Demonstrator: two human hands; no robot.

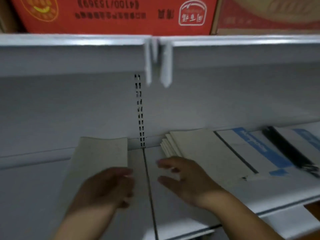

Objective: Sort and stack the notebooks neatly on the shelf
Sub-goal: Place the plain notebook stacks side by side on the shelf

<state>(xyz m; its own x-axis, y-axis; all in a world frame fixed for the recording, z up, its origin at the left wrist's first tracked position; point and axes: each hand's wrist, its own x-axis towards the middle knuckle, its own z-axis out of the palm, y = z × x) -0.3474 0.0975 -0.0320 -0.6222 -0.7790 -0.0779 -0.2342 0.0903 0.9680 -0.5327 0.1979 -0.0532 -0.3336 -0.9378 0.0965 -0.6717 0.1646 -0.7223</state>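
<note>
Notebooks split across two bays of a white metal shelf (199,201), divided by a thin seam running toward the camera. Left of the seam: one plain cream notebook (102,153), tilted, far edge lifted off the board, near edge hidden under the left hand (107,187). Right of the seam: a fanned stack of cream notebooks (195,148), edges stepped rather than flush; just beside it a white notebook with a blue band (256,149); farther right a dark-spined notebook (290,149) lying askew.

Left hand: laid over the near end of the cream notebook, fingers curled at its right edge; looks like a hold, though blur hides whether thumb and fingers really pinch it. Right hand (185,179): spread wide, holding nothing, fingers pointing left toward the seam, hovering at the near corner of the fanned stack; touching it or not, cannot tell.

Step in hand, by judgement: sorting like with like, carrying the lone cream notebook over to its matching pile. Next move likely calls for: squaring the fanned stack with the free hand, then laying the single notebook flat on top, edges aligned. Risk: sliding covers fanning out again. Blue-banded and dark-spined ones not yet straightened.

Overhead: an upper shelf bearing a red carton (112,14).
</note>
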